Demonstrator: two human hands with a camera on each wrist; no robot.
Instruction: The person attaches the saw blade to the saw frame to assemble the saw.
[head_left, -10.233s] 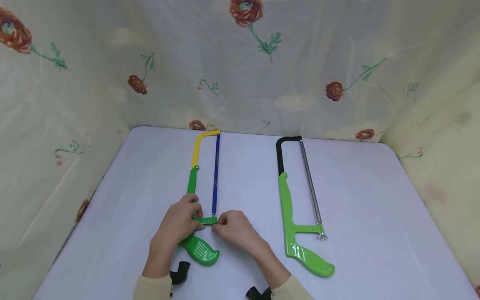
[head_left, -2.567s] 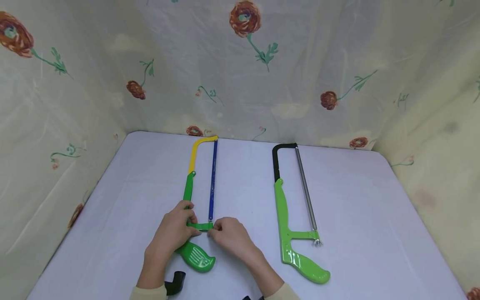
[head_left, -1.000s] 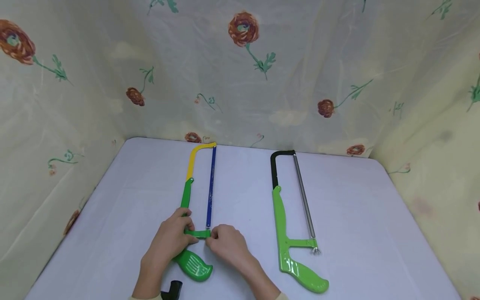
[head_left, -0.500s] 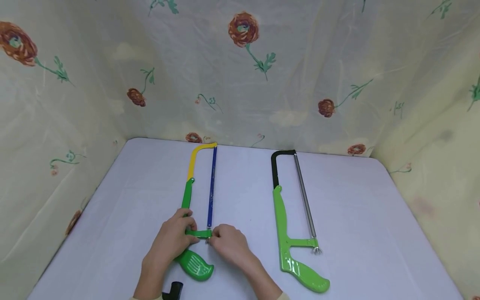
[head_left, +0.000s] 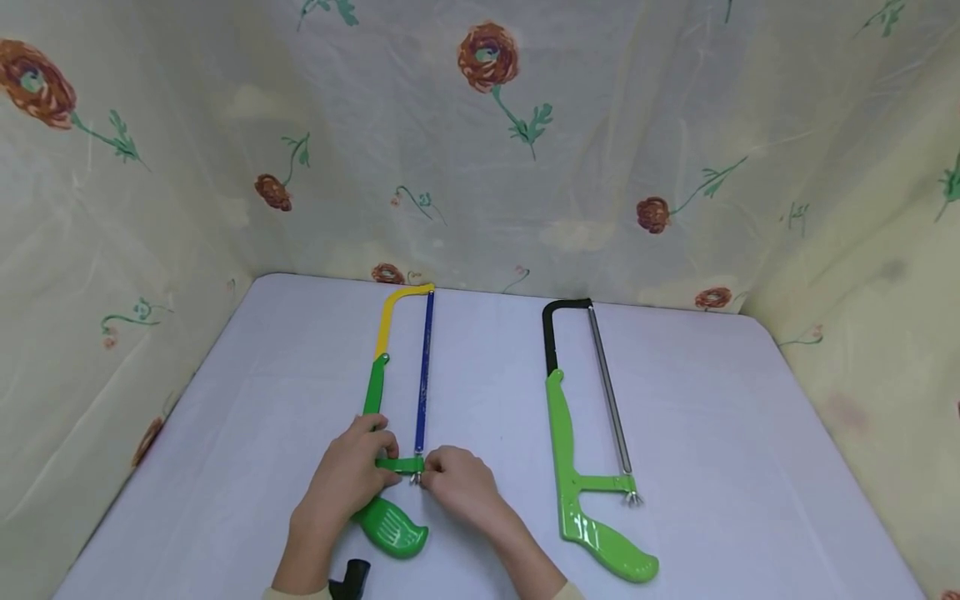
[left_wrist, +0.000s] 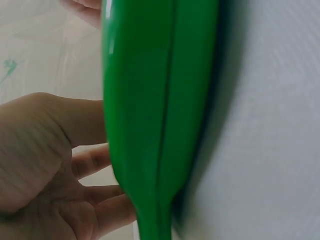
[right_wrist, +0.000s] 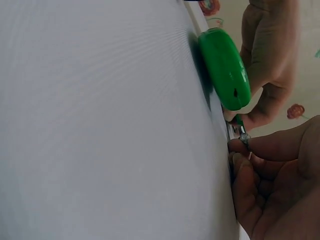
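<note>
A hacksaw (head_left: 373, 383) with a green handle, yellow front arm and blue blade lies flat on the table's left half. My left hand (head_left: 347, 471) grips its green frame near the crossbar, its thumb and fingers about the bar. At the crossbar's right end, below the blade, sits a small silver wing nut (head_left: 416, 478). My right hand (head_left: 461, 483) has its fingers curled, with thumb and fingertips pinching at this nut. In the right wrist view the wing nut (right_wrist: 244, 137) shows against the right thumb, partly covered. The green handle (left_wrist: 155, 100) fills the left wrist view.
A second hacksaw (head_left: 567, 450), light green with a black front arm and grey blade, lies to the right on the white table (head_left: 720, 433). A black elbow-shaped piece (head_left: 352, 577) is by the left wrist. Flowered cloth (head_left: 450, 150) surrounds the table.
The head view has tilted, so the table sits lower than ten seconds ago. Both hands keep their places on the hacksaw. The wing nut, earlier covered by the right fingertips, now shows beside them.
</note>
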